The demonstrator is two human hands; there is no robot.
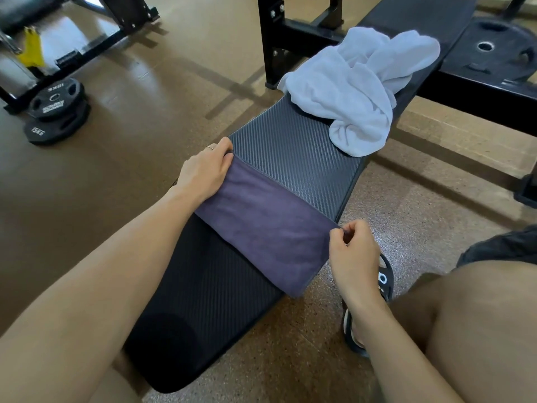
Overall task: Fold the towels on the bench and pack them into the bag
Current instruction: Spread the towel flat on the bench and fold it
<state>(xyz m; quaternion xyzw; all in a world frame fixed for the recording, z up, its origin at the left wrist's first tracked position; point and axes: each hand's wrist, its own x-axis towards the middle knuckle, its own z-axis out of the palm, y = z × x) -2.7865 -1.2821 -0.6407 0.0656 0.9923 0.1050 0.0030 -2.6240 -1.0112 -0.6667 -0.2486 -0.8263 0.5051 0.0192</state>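
- Gym floor (174, 117), padded surface (293, 146) lying crosswise.
- Left hand (203, 173) and right hand (353, 251) pinching purple towel (261, 225) ends, long axis stretching between both grips.
- White towel (357, 85) bunching beyond, nearer right grip.
- Not seeing bag.

The black ribbed worktop (293, 146) carries a purple towel (266, 228) folded flat across its width from the left edge to the right edge, and farther along, near the right edge, a crumpled white towel (357, 85) lying well apart from it.
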